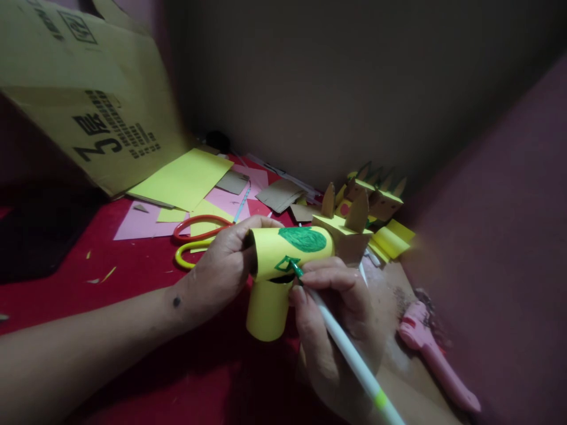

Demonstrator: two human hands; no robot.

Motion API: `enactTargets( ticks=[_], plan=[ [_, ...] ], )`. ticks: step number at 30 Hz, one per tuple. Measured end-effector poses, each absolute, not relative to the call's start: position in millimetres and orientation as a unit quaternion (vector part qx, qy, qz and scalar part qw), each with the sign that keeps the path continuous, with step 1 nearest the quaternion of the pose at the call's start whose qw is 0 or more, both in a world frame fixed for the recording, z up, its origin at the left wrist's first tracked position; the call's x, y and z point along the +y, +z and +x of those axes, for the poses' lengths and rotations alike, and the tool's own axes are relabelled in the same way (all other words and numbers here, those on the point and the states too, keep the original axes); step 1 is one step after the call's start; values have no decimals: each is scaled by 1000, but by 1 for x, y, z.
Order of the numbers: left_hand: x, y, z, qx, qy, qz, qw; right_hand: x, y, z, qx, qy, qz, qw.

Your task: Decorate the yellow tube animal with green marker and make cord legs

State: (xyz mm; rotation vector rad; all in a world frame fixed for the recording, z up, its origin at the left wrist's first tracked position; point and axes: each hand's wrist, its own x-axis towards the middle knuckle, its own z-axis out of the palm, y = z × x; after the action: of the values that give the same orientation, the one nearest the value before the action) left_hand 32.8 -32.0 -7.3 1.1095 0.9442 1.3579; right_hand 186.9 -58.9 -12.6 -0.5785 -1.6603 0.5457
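My left hand [228,268] grips a yellow paper tube [268,245] by its open left end, fingers behind it. The tube lies sideways and bears a filled green oval and a smaller green diamond-like outline. In my right hand [339,319] is a white felt-tip pen [349,345], its green tip at the outline. Below the held tube a second yellow tube [267,313] stands upright; whether the two touch is hard to tell. Just left of my left hand lie scissors [183,236] with a red and a yellow handle loop.
A big cardboard box [128,88] leans at the back left. Yellow sheets [186,177], pink paper [142,223] and cardboard scraps [280,195] lie on the red cloth [146,277]. Cardboard pieces with pointed ears [357,212] stand behind the tube. A pink tool [436,360] lies right.
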Motion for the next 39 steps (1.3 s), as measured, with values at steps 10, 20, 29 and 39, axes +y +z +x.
enactTargets(
  ticks=[10, 20, 29, 39],
  plan=[
    [-34, -8, 32, 422, 564, 494, 510, -62, -16, 186, -706, 251, -254, 612],
    [-33, -8, 33, 419, 559, 481, 530, -61, -13, 188, -710, 254, -252, 607],
    [-32, -9, 31, 414, 558, 482, 534, -62, -10, 187, -718, 239, -259, 600],
    [-32, -8, 32, 433, 551, 485, 523, -60, -19, 188, -710, 268, -241, 604]
  ],
)
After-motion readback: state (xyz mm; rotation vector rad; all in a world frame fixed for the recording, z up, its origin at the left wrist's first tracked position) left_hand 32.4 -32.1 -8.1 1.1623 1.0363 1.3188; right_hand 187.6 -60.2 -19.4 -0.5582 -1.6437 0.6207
